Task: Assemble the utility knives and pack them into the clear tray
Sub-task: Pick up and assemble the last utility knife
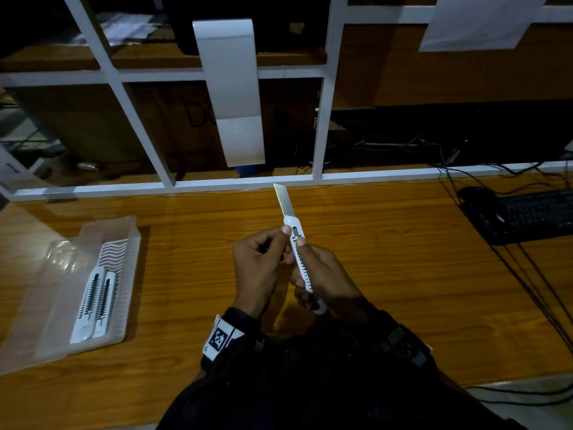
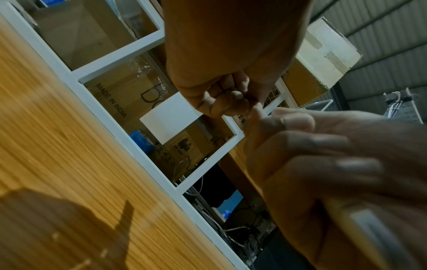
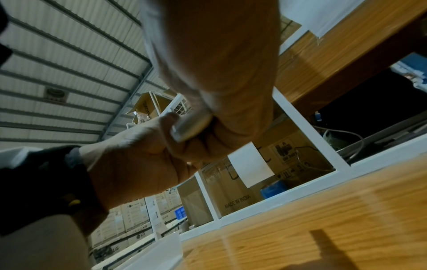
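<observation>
Above the middle of the wooden table (image 1: 387, 249), in the head view, both hands hold one white utility knife (image 1: 302, 262) clear of the surface. The right hand (image 1: 325, 274) is wrapped round the lower half of the handle, thumb resting on the dark slider. The left hand (image 1: 260, 265) has its fingers curled, with the thumb tip pressed against the upper handle just below the blade (image 1: 281, 200). The blade is extended and points away from the person, tilted slightly left. At the left of the table lies the clear tray (image 1: 40, 321), holding two white knives (image 1: 94, 305) side by side, lengthwise. A black keyboard (image 1: 524, 215) sits at the far right, with cables trailing beside it. A white frame (image 1: 186, 184) borders the far edge of the table.

Left wrist view: the left hand (image 2: 221, 73) is curled at top, its fingertips meeting the right hand (image 2: 323, 155) at lower right. The knife is hidden here. Shadows of the hands and blade fall on the table (image 2: 57, 146).

Right wrist view: the right hand (image 3: 219, 82) clamps the pale handle (image 3: 191, 127), and the left hand (image 3: 138, 155) touches it from the left. A corner of the clear tray (image 3: 161, 255) shows at the bottom.
</observation>
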A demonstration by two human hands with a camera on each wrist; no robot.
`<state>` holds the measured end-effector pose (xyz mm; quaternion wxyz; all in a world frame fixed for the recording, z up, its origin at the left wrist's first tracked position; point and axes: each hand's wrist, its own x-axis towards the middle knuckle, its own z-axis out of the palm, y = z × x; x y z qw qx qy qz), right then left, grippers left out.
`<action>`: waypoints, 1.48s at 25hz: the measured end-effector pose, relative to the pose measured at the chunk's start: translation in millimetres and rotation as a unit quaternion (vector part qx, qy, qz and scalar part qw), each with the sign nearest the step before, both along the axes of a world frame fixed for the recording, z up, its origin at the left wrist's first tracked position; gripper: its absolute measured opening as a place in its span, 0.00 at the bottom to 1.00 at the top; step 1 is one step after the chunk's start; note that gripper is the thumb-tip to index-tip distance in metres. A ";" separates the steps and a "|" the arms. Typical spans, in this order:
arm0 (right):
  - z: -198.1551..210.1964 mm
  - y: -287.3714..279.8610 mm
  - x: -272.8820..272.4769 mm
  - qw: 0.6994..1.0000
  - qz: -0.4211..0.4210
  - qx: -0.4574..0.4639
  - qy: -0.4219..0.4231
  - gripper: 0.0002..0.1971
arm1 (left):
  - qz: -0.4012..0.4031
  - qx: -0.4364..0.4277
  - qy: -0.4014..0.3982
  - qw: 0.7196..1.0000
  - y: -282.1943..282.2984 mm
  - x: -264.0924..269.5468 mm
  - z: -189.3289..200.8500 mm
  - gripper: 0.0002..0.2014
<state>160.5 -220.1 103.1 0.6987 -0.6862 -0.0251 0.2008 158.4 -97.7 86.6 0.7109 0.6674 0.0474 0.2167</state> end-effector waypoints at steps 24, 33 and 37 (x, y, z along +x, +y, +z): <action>-3.2 -4.4 -3.8 0.996 -0.033 0.084 -0.001 0.15 | -0.070 0.002 0.025 0.997 -4.8 -4.1 5.3 0.10; -4.4 0.0 -2.4 0.998 -0.052 0.032 -0.013 0.12 | -0.060 0.011 0.034 0.998 -2.9 -3.4 0.9 0.12; -6.4 1.1 -3.5 0.998 -0.034 0.059 -0.017 0.13 | -0.044 0.000 0.035 0.998 -0.4 -2.0 0.2 0.09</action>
